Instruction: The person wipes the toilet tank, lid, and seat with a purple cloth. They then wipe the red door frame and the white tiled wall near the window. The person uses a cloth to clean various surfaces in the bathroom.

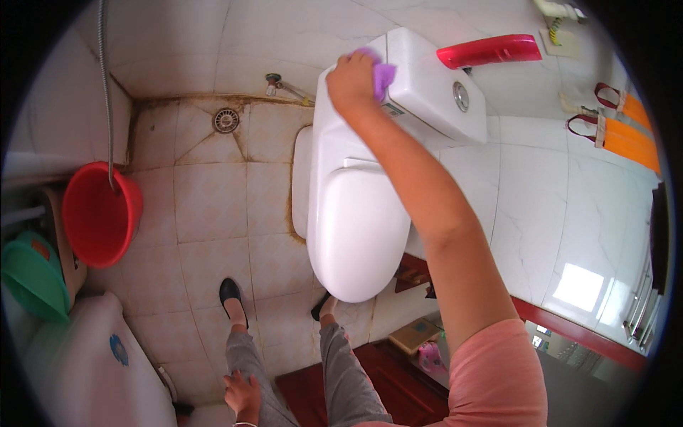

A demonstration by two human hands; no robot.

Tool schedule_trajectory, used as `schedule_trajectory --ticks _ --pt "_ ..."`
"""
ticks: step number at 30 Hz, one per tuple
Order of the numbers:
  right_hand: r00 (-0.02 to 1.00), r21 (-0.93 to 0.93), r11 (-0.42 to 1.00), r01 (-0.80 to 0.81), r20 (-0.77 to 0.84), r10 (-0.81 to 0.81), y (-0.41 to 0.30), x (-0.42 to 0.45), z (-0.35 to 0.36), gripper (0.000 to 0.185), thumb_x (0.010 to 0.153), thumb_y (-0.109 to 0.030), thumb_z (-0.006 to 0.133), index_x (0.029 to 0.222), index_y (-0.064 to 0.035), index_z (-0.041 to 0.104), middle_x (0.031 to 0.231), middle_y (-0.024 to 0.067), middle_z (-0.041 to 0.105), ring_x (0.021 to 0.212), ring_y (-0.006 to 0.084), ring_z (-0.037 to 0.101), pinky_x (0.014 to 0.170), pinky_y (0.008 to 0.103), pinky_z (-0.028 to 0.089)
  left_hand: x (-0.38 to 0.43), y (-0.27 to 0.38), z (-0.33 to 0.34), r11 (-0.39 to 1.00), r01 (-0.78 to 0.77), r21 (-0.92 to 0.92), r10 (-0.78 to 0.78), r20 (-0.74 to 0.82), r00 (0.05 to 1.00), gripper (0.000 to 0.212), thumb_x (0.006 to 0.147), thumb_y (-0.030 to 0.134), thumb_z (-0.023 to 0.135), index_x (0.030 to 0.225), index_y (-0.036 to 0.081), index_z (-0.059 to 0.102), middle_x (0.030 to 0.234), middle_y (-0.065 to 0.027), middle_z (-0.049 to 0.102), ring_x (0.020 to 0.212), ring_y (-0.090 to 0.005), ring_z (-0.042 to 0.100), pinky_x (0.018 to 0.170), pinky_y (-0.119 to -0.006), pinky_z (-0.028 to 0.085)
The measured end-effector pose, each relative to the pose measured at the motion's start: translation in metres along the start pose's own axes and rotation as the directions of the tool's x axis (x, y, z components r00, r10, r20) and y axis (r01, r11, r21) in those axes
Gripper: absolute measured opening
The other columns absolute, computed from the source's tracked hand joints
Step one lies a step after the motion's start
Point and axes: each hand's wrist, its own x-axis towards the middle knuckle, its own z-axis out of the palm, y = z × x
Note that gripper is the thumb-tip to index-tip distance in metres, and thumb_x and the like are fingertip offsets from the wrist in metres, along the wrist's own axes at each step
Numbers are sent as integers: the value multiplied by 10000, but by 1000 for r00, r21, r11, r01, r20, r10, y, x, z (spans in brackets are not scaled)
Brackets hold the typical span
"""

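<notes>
My right hand grips a purple cloth and presses it against the left side of the white ceramic toilet tank. Part of the cloth is hidden under the fingers. Below the tank, the toilet lid is down, and my outstretched forearm passes over its right side. A round chrome flush button is set in the tank's top. My left hand rests low by my grey trouser leg, holding nothing, its fingers slightly apart.
A pinkish-red bottle lies across the tank's back edge. Left are a red bucket with a metal shower hose hanging into it, a green basin and a white appliance. A floor drain and angle valve lie near the wall.
</notes>
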Motion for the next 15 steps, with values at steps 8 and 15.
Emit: schedule_trajectory --ticks 8,15 --pt "971 102 970 222 68 -230 -55 -49 45 273 839 -181 569 1052 -147 737 1190 103 605 1085 328 519 872 477 366 -6 -6 10 998 -57 4 57 -62 996 451 799 361 668 1126 75 545 1044 -175 530 777 -372 651 657 -469 542" --pt "999 36 999 -23 -30 24 33 9 -19 259 835 -172 564 1023 -161 742 1167 96 612 1073 313 529 831 457 378 -9 -2 17 999 -15 42 17 -34 999 463 803 375 663 1138 81 541 1054 -172 531 777 -370 650 661 -464 544"
